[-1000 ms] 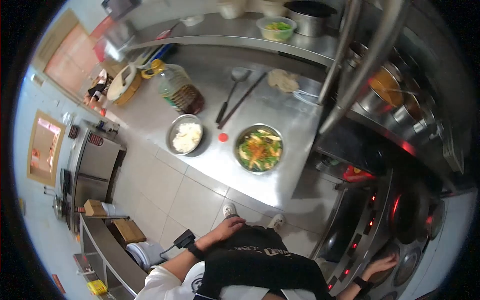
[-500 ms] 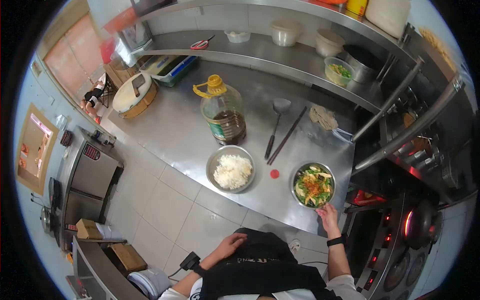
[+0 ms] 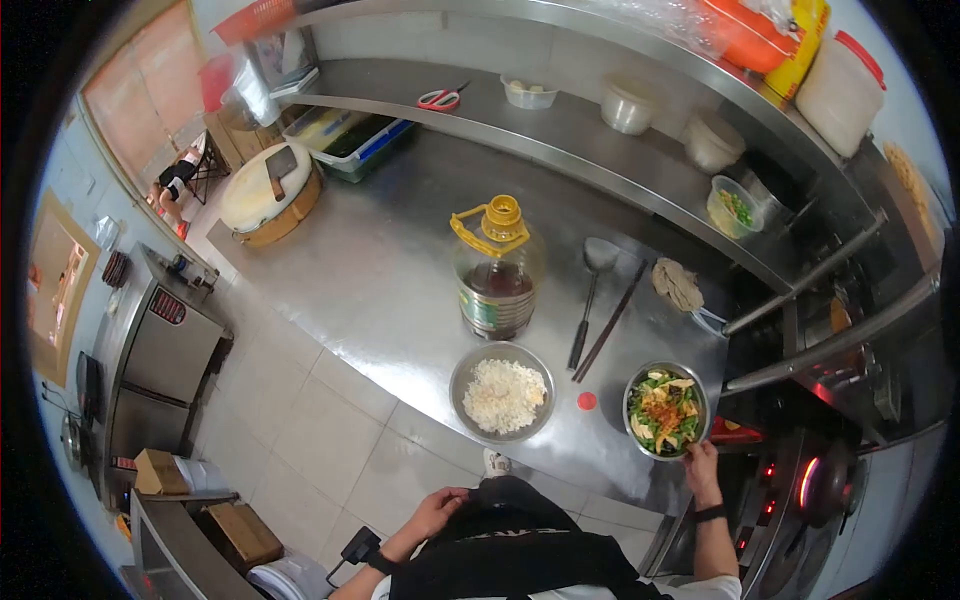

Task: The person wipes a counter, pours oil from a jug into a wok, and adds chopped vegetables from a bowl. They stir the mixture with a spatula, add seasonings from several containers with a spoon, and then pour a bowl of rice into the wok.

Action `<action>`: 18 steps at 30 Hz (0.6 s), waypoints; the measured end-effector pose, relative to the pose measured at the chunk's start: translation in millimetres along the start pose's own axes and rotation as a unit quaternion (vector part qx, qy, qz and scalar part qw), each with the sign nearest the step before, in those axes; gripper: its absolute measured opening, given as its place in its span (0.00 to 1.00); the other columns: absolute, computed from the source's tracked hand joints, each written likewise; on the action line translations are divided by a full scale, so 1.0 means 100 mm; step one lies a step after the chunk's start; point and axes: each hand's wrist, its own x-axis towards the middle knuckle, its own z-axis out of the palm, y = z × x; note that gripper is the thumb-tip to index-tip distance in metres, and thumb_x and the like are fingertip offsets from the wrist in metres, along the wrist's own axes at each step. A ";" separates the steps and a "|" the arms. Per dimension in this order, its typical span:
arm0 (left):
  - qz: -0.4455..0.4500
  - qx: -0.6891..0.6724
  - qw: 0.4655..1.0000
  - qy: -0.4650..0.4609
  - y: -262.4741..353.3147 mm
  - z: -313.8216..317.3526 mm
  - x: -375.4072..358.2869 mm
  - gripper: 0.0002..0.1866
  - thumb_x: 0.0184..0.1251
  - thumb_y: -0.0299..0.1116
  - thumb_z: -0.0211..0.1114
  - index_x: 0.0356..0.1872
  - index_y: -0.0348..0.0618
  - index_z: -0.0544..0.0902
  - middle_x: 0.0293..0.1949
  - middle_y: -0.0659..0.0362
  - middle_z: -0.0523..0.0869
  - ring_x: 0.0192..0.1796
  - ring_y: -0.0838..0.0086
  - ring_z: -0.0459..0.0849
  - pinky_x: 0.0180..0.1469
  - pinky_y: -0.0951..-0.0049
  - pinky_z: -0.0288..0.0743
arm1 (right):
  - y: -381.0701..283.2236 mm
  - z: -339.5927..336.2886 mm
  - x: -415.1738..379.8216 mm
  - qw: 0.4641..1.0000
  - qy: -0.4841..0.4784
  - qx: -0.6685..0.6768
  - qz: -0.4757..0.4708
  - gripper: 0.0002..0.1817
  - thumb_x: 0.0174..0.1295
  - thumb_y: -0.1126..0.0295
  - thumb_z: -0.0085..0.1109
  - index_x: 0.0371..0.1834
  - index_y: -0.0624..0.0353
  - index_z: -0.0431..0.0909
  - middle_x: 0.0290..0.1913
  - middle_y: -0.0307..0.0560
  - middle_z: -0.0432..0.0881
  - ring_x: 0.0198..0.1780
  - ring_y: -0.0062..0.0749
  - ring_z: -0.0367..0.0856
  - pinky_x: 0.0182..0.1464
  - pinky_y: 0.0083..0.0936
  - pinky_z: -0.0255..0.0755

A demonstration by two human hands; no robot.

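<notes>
My right hand (image 3: 702, 470) grips the near rim of a metal bowl of mixed vegetables (image 3: 664, 413) on the steel counter (image 3: 400, 250). My left hand (image 3: 437, 510) hangs by the dark apron (image 3: 510, 545), its fingers together; whether it holds anything is hidden. A metal bowl of white rice (image 3: 503, 392) sits left of the vegetables, with a red cap (image 3: 587, 401) between the two. Behind the rice stands a large oil jug (image 3: 499, 285) with a yellow handle. A ladle (image 3: 586, 310) and dark chopsticks (image 3: 612, 320) lie to its right.
A crumpled cloth (image 3: 678, 285) lies at the counter's right. Cleaver and round board (image 3: 270, 195) sit far left beside a plastic tray (image 3: 350, 140). The shelf (image 3: 400, 85) holds scissors (image 3: 442, 98) and tubs. A stove (image 3: 770, 500) stands right. A seated person (image 3: 178, 185) shows far left.
The view has shifted, so the counter and its objects appear lower and mostly further right. My right hand stays at the vegetable bowl's rim. A shoe now shows below the counter edge.
</notes>
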 end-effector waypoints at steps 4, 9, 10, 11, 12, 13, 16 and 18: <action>0.011 -0.024 0.999 0.026 0.18 -0.15 0.09 0.13 0.67 0.32 0.52 0.49 0.37 0.73 0.44 0.58 0.80 0.48 0.77 0.76 0.52 0.78 0.67 | -1.01 0.48 -0.07 0.992 -0.109 -0.044 -0.049 0.04 0.55 0.76 0.47 0.33 0.59 0.72 0.30 0.34 0.75 0.27 0.17 0.71 0.28 0.17 0.65; 0.022 -0.015 1.000 0.009 0.44 -0.36 0.17 0.13 0.67 0.31 0.51 0.50 0.37 0.73 0.45 0.57 0.79 0.49 0.77 0.75 0.52 0.79 0.66 | -2.16 1.59 0.09 0.986 -0.142 -0.025 -0.083 0.03 0.56 0.73 0.49 0.32 0.58 0.73 0.27 0.33 0.73 0.23 0.15 0.68 0.23 0.14 0.63; 0.029 -0.013 0.999 0.006 0.48 -0.45 0.21 0.13 0.67 0.31 0.51 0.50 0.37 0.73 0.45 0.57 0.79 0.49 0.77 0.75 0.52 0.79 0.66 | -2.36 1.81 0.16 0.982 -0.173 -0.019 -0.078 0.03 0.56 0.73 0.50 0.29 0.58 0.72 0.26 0.34 0.73 0.24 0.16 0.68 0.24 0.15 0.64; 0.023 -0.032 0.999 0.006 0.49 -0.55 0.23 0.13 0.67 0.31 0.52 0.49 0.37 0.73 0.45 0.57 0.79 0.49 0.77 0.75 0.53 0.78 0.66 | -2.49 2.00 0.33 0.971 -0.218 -0.011 -0.095 0.03 0.56 0.74 0.49 0.28 0.59 0.72 0.26 0.35 0.72 0.25 0.18 0.69 0.26 0.17 0.65; 0.017 -0.051 0.999 0.006 0.51 -0.66 0.24 0.13 0.66 0.31 0.52 0.49 0.37 0.73 0.45 0.57 0.79 0.50 0.77 0.75 0.53 0.78 0.66 | -2.60 2.18 0.54 0.964 -0.244 -0.009 -0.102 0.03 0.56 0.75 0.48 0.28 0.62 0.71 0.27 0.39 0.72 0.26 0.22 0.69 0.30 0.22 0.70; 0.021 -0.047 0.999 0.002 0.53 -0.79 0.23 0.13 0.66 0.31 0.52 0.49 0.37 0.73 0.45 0.57 0.79 0.50 0.77 0.75 0.53 0.78 0.66 | -2.77 2.56 0.49 0.964 -0.243 0.011 -0.112 0.04 0.56 0.76 0.46 0.27 0.66 0.69 0.28 0.43 0.71 0.27 0.27 0.71 0.35 0.29 0.73; 0.028 -0.007 0.998 0.050 0.64 -1.17 0.21 0.14 0.66 0.31 0.52 0.49 0.36 0.73 0.44 0.57 0.80 0.49 0.76 0.75 0.52 0.78 0.67 | -2.94 3.23 1.15 0.952 -0.286 0.041 -0.101 0.11 0.57 0.78 0.43 0.38 0.77 0.70 0.39 0.60 0.77 0.39 0.40 0.78 0.43 0.33 0.75; -0.009 0.000 0.995 0.099 0.74 -1.40 0.13 0.14 0.65 0.32 0.53 0.48 0.36 0.74 0.42 0.57 0.81 0.47 0.75 0.77 0.51 0.77 0.67 | -3.04 3.71 1.41 0.969 -0.228 0.021 -0.089 0.13 0.57 0.77 0.43 0.40 0.79 0.69 0.37 0.59 0.77 0.35 0.43 0.79 0.39 0.29 0.77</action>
